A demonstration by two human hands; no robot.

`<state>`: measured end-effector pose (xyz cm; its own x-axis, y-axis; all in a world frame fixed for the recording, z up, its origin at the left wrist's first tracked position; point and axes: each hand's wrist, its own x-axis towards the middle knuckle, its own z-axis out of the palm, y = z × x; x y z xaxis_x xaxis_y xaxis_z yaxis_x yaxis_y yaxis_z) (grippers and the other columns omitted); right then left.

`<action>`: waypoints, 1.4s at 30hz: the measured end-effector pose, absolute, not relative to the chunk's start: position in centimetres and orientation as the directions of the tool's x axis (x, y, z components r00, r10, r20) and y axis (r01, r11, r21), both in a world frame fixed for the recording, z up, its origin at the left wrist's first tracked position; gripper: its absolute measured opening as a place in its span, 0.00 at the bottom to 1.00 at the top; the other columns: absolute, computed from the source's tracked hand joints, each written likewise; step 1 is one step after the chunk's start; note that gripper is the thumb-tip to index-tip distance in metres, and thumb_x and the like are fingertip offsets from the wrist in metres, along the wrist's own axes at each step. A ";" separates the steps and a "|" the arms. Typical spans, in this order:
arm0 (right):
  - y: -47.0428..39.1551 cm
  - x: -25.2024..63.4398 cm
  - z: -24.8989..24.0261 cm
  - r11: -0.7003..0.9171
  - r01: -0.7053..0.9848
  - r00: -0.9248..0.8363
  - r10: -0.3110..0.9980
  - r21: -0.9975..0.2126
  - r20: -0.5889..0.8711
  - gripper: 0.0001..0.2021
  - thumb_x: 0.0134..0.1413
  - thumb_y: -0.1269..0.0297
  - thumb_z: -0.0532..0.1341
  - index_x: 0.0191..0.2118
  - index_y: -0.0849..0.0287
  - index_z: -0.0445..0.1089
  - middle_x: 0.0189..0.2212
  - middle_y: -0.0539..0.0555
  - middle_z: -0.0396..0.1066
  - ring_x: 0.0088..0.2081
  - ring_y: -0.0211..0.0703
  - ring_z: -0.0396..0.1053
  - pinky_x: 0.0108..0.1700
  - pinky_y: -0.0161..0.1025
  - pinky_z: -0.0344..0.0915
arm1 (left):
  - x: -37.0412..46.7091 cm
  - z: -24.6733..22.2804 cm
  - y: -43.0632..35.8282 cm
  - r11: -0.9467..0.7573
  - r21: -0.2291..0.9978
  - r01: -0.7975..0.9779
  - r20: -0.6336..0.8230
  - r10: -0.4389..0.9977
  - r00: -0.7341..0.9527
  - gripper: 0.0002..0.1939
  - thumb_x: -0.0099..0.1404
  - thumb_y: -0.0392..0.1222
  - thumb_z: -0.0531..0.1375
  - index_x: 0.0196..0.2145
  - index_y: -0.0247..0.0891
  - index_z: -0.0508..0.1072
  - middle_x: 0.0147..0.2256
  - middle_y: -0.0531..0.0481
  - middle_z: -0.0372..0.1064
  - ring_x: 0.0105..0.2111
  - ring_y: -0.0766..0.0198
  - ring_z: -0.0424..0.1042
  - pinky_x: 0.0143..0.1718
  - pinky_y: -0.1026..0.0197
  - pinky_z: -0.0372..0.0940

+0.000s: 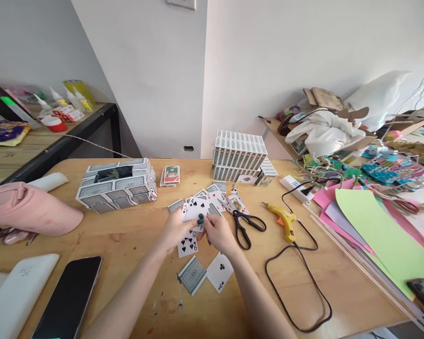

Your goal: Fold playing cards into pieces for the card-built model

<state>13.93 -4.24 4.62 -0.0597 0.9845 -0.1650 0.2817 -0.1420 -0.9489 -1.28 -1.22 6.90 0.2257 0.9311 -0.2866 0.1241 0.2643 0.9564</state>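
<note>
My left hand (174,231) is closed on the left side of a few playing cards (195,207), a four of spades in front and a five behind it. My right hand (217,230) pinches the same cards at their lower right corner; dark nail polish shows on a thumb. Beneath my hands lies a six of spades (188,246). Nearer to me are a face-down card (192,275) and an ace of clubs (220,272). Behind my hands spread loose cards (217,200), with black-handled scissors (245,221) resting open at their right.
A card-covered box (118,184) stands left, card decks (170,175) behind. Stacked card boxes (238,155) stand by the wall. A yellow glue gun (286,222) with its cable, and coloured paper (381,235), lie right. A phone (69,299) and pink bottle (35,209) are left.
</note>
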 end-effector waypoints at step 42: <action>-1.9 13.9 6.4 0.098 0.182 0.317 0.936 -0.978 0.153 0.22 0.57 0.48 0.47 0.19 0.55 0.46 0.17 0.45 0.46 0.20 0.34 0.46 0.22 0.33 0.47 | -0.2 9.8 0.4 0.252 0.930 -0.268 -0.271 0.962 -0.033 0.29 0.56 0.64 0.54 0.13 0.41 0.46 0.09 0.61 0.41 0.09 0.74 0.45 0.13 0.67 0.46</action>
<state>13.89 -1.92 6.37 0.3167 0.9362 0.1526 0.1815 0.0981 -0.9785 -0.24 0.42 9.84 -0.0333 0.9621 -0.2706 -0.2676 0.2523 0.9299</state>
